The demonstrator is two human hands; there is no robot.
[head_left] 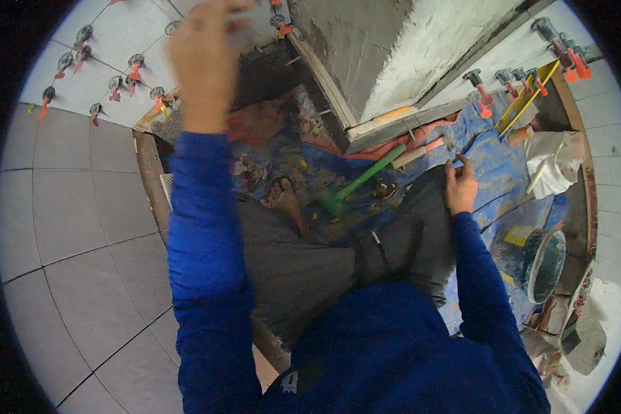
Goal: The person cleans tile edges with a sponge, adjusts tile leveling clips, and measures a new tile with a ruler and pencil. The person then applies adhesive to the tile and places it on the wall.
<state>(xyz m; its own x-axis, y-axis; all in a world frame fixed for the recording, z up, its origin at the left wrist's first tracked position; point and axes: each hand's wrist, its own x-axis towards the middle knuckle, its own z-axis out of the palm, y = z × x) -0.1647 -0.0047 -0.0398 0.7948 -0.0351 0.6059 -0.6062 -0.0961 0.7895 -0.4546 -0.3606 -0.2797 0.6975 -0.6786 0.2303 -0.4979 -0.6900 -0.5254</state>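
Observation:
My left hand [203, 72] is raised at the upper left, over the tiles and beside the far wall corner. Motion blurs its fingers, so their hold is not clear. Nearest to it are red-and-black tile levelling clips [135, 67] standing in the tile joints. Beside my right knee, my right hand [461, 190] has its fingers bent and apart, with nothing visible between them. A tool with a green handle [369, 174] lies between my legs on the dirty blue tarp [493, 183]. Next to it is a hammer-like tool with a wood-and-orange handle [417, 154].
A corner of plastered wall [352, 62] with a wooden edge juts in ahead. Grey floor tiles [96, 276] spread along the left. To the right are a yellow bar [528, 100], a crumpled white bag [550, 162], a tipped bucket [546, 265] and more levelling clips [479, 93].

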